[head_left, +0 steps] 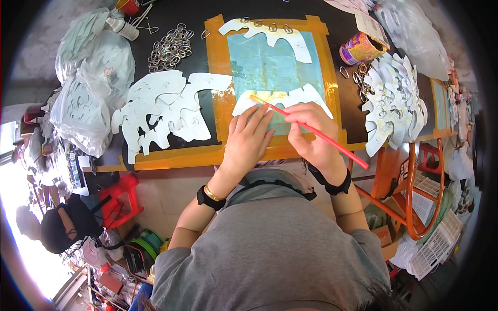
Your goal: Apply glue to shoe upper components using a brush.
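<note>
A white curved cut-out piece [306,97] lies on the blue-green sheet in front of me, with a yellowish smear along its upper edge. My left hand [248,136] rests on its lower edge, palm down, fingers stretched out and holding nothing. Pinched in my right hand [315,133] is a thin red brush [332,141], slanting down so that its tip touches the smeared part. The bristles are too small to make out. Farther up the sheet, a similar white piece [295,42] carries several metal rings [273,27] along its top edge.
Loose white pieces [166,103] overlap on the left, below a pile of metal rings [170,49]. Plastic bags [85,93] stand at far left. To the right are a colourful tin [361,49] and stacked smeared pieces [394,103]. Orange tape [220,62] borders the blue-green sheet [270,67].
</note>
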Tool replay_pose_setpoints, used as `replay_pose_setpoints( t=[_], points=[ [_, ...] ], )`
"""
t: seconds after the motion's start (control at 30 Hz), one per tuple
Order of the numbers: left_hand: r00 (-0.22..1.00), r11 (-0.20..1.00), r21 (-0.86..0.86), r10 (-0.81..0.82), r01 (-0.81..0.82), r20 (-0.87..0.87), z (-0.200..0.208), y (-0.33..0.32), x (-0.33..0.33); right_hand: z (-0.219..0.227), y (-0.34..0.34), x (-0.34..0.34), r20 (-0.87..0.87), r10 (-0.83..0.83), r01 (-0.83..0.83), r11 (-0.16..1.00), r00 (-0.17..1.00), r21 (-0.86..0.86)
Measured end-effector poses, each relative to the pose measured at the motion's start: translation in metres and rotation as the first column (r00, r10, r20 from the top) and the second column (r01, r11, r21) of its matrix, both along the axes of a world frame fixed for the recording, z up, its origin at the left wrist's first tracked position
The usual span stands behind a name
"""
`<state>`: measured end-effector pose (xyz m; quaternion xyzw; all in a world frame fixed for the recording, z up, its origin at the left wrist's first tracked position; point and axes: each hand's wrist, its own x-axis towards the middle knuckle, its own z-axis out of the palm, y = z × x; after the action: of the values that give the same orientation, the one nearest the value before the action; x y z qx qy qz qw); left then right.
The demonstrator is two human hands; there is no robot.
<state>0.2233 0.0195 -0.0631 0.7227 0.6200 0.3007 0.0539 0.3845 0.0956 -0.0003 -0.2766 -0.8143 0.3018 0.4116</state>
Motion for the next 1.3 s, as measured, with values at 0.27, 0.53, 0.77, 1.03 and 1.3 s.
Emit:
replay_pose_setpoints(
  t=[0.27, 0.53, 0.77, 1.03, 1.3],
  points=[
    [1.0, 1.0, 0.005, -0.011, 0.011, 0.016, 0.003, 0.001, -0.001, -0.004, 0.004, -0.011, 0.004, 0.006, -0.006, 0.999, 1.0, 0.049],
    [1.0, 1.0, 0.006, -0.011, 0.01, 0.016, 0.002, 0.0, -0.001, -0.006, 0.003, -0.012, 0.003, 0.017, -0.018, 0.998, 1.0, 0.054],
    [0.999, 1.0, -0.022, -0.018, 0.019, 0.046, 0.0, 0.0, -0.001, -0.004, -0.001, -0.009, 0.011, 0.009, -0.009, 1.0, 1.0, 0.021],
    [1.0, 1.0, -0.019, -0.011, 0.011, 0.024, 0.003, 0.0, 0.0, 0.002, -0.007, 0.012, 0.018, -0.086, 0.087, 0.995, 0.996, -0.053],
    [1.0, 1.0, -0.026, -0.008, 0.009, 0.017, 0.003, 0.0, 0.0, -0.001, -0.008, 0.005, -0.008, -0.078, 0.078, 0.996, 0.997, -0.035]
  ],
)
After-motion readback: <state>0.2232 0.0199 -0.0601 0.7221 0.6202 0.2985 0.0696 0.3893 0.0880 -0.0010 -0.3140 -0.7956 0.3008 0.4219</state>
